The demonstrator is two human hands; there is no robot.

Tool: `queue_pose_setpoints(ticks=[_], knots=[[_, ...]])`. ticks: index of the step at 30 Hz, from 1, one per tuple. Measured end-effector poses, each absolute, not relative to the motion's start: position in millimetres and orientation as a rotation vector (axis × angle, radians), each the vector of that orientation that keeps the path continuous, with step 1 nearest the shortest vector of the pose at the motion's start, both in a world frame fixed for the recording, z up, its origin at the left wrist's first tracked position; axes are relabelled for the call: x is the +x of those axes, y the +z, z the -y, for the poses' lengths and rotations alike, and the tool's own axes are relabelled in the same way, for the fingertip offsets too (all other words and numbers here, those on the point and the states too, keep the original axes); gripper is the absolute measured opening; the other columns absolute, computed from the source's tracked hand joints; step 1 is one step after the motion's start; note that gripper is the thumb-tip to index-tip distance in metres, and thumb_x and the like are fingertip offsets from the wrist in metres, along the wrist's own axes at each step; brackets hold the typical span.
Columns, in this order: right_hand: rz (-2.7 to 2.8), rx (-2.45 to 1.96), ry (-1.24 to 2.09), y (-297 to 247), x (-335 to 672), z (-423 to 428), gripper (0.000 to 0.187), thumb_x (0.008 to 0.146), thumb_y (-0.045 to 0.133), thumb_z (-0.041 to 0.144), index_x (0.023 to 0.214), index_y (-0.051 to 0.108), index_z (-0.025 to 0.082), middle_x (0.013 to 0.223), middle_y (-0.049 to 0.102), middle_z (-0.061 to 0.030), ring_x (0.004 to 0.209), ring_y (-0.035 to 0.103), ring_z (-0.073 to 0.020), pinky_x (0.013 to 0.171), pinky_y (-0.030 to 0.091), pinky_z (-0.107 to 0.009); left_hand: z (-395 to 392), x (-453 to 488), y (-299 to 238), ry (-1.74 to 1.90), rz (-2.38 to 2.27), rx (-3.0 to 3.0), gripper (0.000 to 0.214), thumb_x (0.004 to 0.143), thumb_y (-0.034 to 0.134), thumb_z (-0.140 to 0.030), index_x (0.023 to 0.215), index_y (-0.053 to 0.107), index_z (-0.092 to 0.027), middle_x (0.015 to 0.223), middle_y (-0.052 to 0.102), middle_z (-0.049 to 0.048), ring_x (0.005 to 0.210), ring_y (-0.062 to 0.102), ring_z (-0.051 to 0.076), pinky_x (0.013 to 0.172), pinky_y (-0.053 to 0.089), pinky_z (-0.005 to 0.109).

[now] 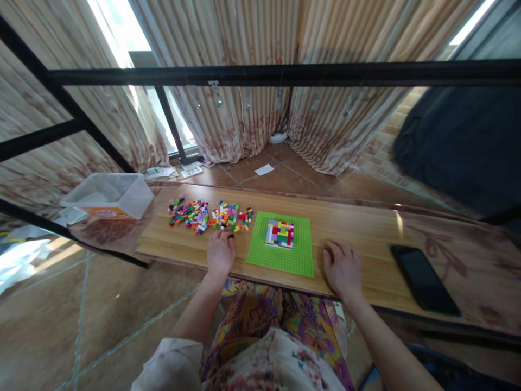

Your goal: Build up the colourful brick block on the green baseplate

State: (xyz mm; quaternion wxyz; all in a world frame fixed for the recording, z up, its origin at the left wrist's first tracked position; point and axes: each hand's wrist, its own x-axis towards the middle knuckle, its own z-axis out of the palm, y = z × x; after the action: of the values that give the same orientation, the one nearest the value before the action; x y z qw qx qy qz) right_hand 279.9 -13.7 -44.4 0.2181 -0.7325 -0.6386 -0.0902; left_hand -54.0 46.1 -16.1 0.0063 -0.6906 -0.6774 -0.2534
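My left hand [220, 253] is at the table's near side, fingers curled together, with a small black brick [231, 236] at its fingertips. Just beyond it lies a heap of loose toy bricks [194, 214] in many colours, with more scattered bricks [230, 216] to its right. Between my hands sits a green baseplate [279, 260]. A low square block of multicoloured bricks [279, 234] is built up on it. To the right of the plate my right hand [342, 267] rests on the wood, holding nothing visible, its fingers loosely bent and lying on the surface.
A clear plastic box [136, 198] with an orange label stands at the table's left end. A black phone [425, 279] lies at the right of the wooden board [370, 233]. A black metal bar [260, 75] crosses in front of the curtains [260, 32].
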Motion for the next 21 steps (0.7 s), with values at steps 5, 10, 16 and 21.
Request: queue_pose_setpoints(ticks=[5,10,16,21], knots=[[1.763,-2.008,-0.246,-43.9,279.1,13.6,0.032,0.092,0.042,0.031,0.111,0.064,0.016,0.116,0.063,-0.0124,0.104,0.051,-0.0267,0.088,0.037,-0.041,-44.7,-52.9,-14.1,-0.871,2.129,-2.171,0.017,0.084,0.047,-0.017,0.086,0.064,-0.017,0.090,0.063,0.0111,0.094,0.060,0.027,0.086,0.048,0.042],[1.760,-2.017,-0.234,-43.4,279.1,13.2,0.032,0.092,0.043,0.030,0.111,0.064,0.016,0.117,0.063,-0.0119,0.105,0.051,-0.0262,0.088,0.038,-0.040,-33.1,-41.1,-10.3,-1.074,2.193,-2.253,0.012,0.083,0.049,-0.019,0.082,0.061,-0.018,0.084,0.063,0.0077,0.081,0.062,0.022,0.074,0.050,0.034],[1.767,-2.029,-0.226,-42.6,278.5,13.3,0.032,0.092,0.043,0.029,0.112,0.063,0.015,0.117,0.063,-0.0129,0.105,0.051,-0.0261,0.088,0.038,-0.040,-20.3,-18.5,-6.8,-1.335,2.251,-2.433,0.008,0.082,0.053,-0.017,0.082,0.061,-0.018,0.075,0.064,0.0015,0.068,0.061,0.014,0.064,0.048,0.026],[1.752,-2.022,-0.229,-43.6,278.5,13.0,0.032,0.091,0.044,0.029,0.112,0.064,0.016,0.117,0.062,-0.0132,0.105,0.051,-0.0268,0.088,0.039,-0.042,-17.8,-2.7,3.2,-1.457,2.211,-2.580,0.009,0.082,0.052,-0.015,0.080,0.060,-0.019,0.075,0.065,-0.0005,0.068,0.062,0.012,0.063,0.047,0.023]])
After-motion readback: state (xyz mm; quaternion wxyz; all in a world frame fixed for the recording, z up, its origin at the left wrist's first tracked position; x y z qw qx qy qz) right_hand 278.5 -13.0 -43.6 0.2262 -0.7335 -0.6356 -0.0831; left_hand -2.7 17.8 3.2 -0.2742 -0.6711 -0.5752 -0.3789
